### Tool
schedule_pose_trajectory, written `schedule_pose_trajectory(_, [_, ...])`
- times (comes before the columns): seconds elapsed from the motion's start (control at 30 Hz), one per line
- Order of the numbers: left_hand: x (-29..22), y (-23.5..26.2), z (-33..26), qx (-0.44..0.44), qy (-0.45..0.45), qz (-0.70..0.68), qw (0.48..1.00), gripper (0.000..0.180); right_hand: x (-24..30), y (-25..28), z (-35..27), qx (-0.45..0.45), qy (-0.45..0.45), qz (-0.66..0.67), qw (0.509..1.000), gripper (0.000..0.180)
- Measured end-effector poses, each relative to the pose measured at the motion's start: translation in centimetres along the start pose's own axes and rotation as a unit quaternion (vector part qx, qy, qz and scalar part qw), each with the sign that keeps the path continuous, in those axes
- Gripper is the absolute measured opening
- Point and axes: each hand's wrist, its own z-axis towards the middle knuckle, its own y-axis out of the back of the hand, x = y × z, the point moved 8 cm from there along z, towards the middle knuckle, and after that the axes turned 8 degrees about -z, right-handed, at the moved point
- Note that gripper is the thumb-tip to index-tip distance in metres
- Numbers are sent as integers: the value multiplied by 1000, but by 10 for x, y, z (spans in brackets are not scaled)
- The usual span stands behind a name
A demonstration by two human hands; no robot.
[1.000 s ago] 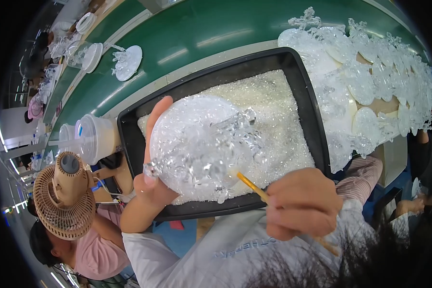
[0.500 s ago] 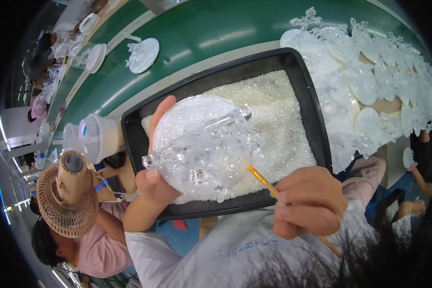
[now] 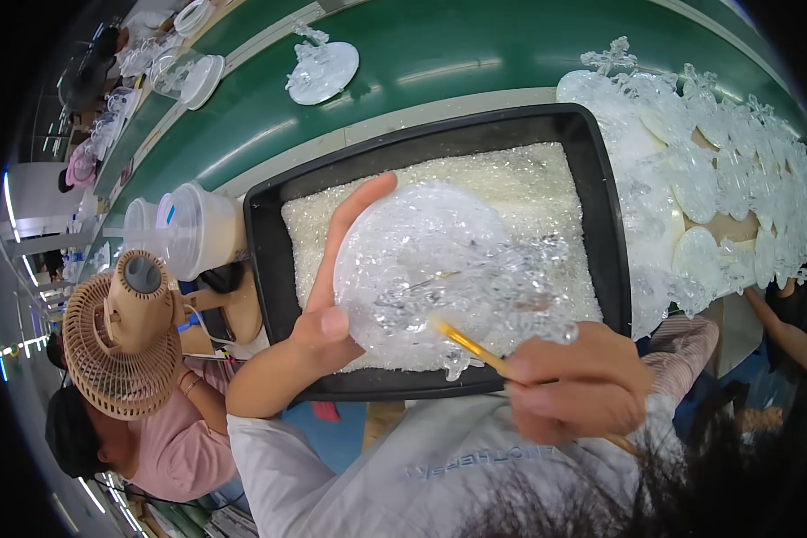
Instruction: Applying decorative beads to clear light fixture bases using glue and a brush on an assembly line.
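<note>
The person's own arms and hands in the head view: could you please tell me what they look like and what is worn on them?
Both hands are bare, with no gloves, rings or watch visible. The left hand and its forearm are uncovered. The right hand shows only to the wrist. A white garment with faint grey lettering covers the body below them; where its sleeves end cannot be told.

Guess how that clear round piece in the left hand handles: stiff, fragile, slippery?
The clear round piece probably is stiff: it holds its shape gripped only at the edge by the left hand. Thin clear sprigs look fragile. Glossy surface may be slippery.
</note>
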Motion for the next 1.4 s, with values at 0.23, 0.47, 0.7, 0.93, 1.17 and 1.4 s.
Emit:
schedule_pose_trajectory(0.23, [2, -3, -2, 19, -1, 2, 1000, 120, 1, -10, 3, 65, -34, -51, 996, 40])
schedule_pose_trajectory(0.47, [2, -5, -1, 22, 7, 22, 999, 119, 1, -18, 10, 56, -20, -25, 998, 23])
schedule_pose_trajectory(0.7, [6, -6, -1, 39, 20, 17, 999, 116, 5, -15, 11, 120, -61, -75, 988, 48])
schedule_pose_trajectory(0.93, [7, -6, 1, 59, 8, 18, 998, 112, 7, -19, 11, 149, -39, -74, 985, 48])
schedule_pose_trajectory(1.17, [6, -5, 0, 63, 1, 28, 998, 109, 8, -28, 14, 173, -27, -80, 981, 42])
schedule_pose_trajectory(1.4, [6, -7, 2, 60, 6, 32, 998, 110, 9, -29, 8, 133, 22, -50, 990, 38])
